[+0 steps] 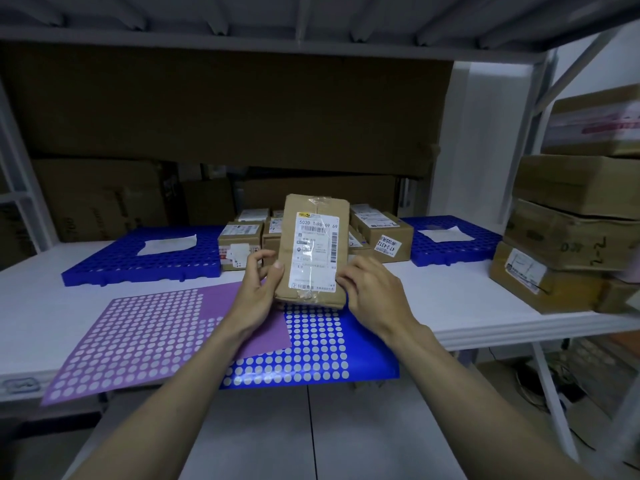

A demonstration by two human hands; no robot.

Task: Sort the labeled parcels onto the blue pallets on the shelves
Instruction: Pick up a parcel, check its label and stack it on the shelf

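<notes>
Upright, brown taped parcel [313,251], white barcode label facing camera, grasped by left hand [258,289], right hand [372,291].

both bare forearms are stretched forward from the lower edge of the view, the left from 7 o'clock, the right from 5 o'clock, converging toward the centre. the left hand [258,289] is held upright, palm turned to the right, thumb laid against the near face of a parcel [313,251] and fingers curled behind its left edge. the right hand [370,289] is seen from the back, its fingers wrapped on the parcel's lower right edge. both wrists are kept nearly straight.
</notes>
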